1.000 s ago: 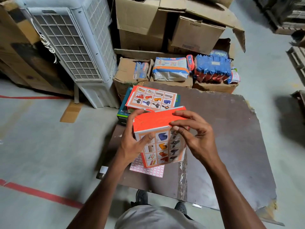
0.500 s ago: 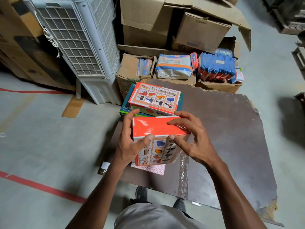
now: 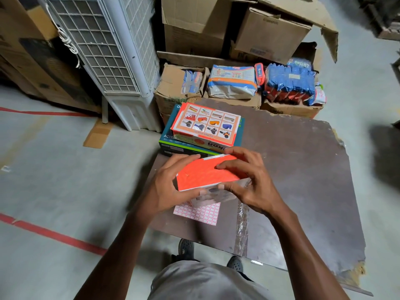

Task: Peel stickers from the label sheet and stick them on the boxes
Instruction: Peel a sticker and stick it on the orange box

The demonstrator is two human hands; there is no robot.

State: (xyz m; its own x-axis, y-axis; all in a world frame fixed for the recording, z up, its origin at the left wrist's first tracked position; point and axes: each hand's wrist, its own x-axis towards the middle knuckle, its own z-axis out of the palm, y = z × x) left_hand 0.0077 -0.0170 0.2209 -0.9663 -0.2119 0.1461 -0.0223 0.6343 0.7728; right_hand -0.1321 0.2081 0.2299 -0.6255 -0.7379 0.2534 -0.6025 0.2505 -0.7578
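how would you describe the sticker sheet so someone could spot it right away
Start at the dark brown board serving as a table, and look at its near left part. Below the orange cardboard box held in both hands lies a flat white paper label sheet, partly hidden by that box. Its grid of small pink-outlined rectangles sets it apart from the printed boxes nearby.

On the dark brown board desk (image 3: 303, 169): two orange-and-white printed cardboard boxes (image 3: 205, 126) (image 3: 207, 174), one dark teal flat box (image 3: 173, 146), one pink-gridded white label sheet (image 3: 198, 213).
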